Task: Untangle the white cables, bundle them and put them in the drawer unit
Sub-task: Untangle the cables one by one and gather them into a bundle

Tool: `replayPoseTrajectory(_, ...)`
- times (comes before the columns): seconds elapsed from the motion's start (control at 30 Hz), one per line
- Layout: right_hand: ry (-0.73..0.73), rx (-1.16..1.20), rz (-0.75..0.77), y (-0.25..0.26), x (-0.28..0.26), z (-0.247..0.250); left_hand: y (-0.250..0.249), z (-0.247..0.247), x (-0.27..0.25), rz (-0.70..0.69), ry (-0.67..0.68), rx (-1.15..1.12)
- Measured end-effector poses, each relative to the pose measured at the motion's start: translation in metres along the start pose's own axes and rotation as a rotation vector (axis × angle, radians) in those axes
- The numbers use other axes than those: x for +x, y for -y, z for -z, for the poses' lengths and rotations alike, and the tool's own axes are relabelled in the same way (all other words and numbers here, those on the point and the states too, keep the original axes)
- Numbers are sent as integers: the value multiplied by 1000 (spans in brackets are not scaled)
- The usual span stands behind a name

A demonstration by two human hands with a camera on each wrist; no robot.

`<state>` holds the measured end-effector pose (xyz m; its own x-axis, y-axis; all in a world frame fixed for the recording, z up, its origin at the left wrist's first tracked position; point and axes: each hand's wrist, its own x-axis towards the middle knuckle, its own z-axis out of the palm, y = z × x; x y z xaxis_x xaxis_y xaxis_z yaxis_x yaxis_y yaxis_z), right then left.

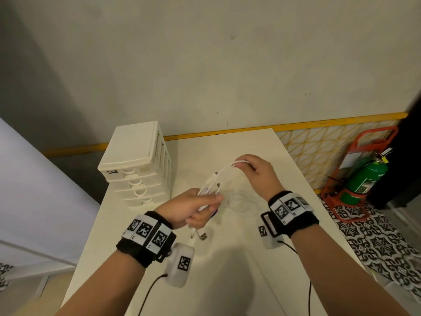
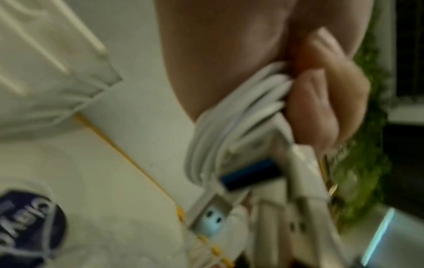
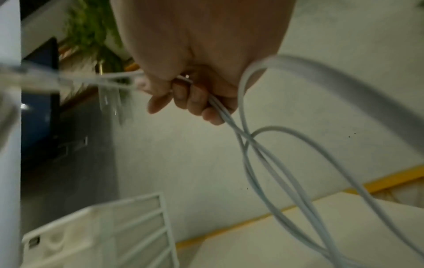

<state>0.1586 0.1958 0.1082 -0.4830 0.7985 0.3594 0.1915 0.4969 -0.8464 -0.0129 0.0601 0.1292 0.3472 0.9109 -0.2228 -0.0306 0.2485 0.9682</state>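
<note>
Above the desk (image 1: pixel 227 281), left hand (image 1: pixel 189 209) clamps its grip round looped white cables (image 1: pixel 213 182); right hand (image 1: pixel 257 173) pinches a strand, drawer unit (image 1: pixel 134 163) at the far left corner.

White worktop (image 1: pixel 239 258) against grey wall (image 1: pixel 205 65). Green fire extinguisher (image 1: pixel 364 179) in red stand (image 1: pixel 350 215) on patterned floor (image 1: pixel 376 242), right. Yellow lattice (image 1: pixel 319 151) behind.

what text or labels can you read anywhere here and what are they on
Black label on the drawer unit, top drawer front: ends in "box", the start too blurred to read.
Dark round logo in the left wrist view: white script, upside down and blurred, unreadable.
Label on the green fire extinguisher: too small to read.
Wristband markers: black-and-white square codes; the tiny characters under them are unreadable.
</note>
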Motion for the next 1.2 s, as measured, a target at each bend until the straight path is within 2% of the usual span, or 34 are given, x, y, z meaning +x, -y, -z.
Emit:
replayPoseTrajectory(0.17, 298, -281, -53, -18, -28, -37, -28, -1, 9, -390, 196, -623)
replayPoseTrajectory(0.23, 358, -302, -91, -21, -38, -52, -37, 1, 15, -502, 209, -771)
replayPoseTrajectory(0.27, 370, -274, -116, -23, -42, -57, -39, 2, 17, -547, 165, -797)
replayPoseTrajectory(0.4, 434, -278, -203, -32, -46, -59, -42, 11, 25, -683, -224, -820)
replayPoseTrajectory(0.5, 497, -356, -148, -28, -46, -58, -42, 19, 31, -700, -644, -780)
replayPoseTrajectory(0.6, 493, -311, -60, -17, -47, -57, -42, 20, 37, -667, -1032, -577)
replayPoseTrajectory(0.67, 475, -251, -12, -8, -49, -57, -39, 21, 41, -597, -1193, -324)
replayPoseTrajectory(0.7, 462, -234, 5, -3, -48, -56, -34, 23, 43, -552, -1226, -140)
replayPoseTrajectory(0.77, 430, -232, 36, 6, -42, -52, -20, 27, 48, -445, -1150, 307)
replayPoseTrajectory(0.83, 415, -308, 105, 12, -34, -45, -5, 30, 51, -189, -936, 811)
replayPoseTrajectory(0.87, 415, -359, 157, 12, -30, -42, 0, 28, 51, -69, -830, 996)
replayPoseTrajectory(0.9, 415, -402, 206, 12, -27, -39, 3, 25, 51, 1, -747, 1072)
replayPoseTrajectory(0.93, 400, -428, 237, 10, -25, -36, 4, 23, 50, 29, -679, 1038)
replayPoseTrajectory(1.03, 321, -431, 274, 2, -23, -29, 1, 15, 44, 121, -475, 698)
replayPoseTrajectory(1.1, 327, -390, 254, -4, -25, -28, -5, 14, 39, 192, -378, 620)
replayPoseTrajectory(1.2, 330, -97, -11, -12, -28, -21, -9, 17, 31, 200, -271, 680)
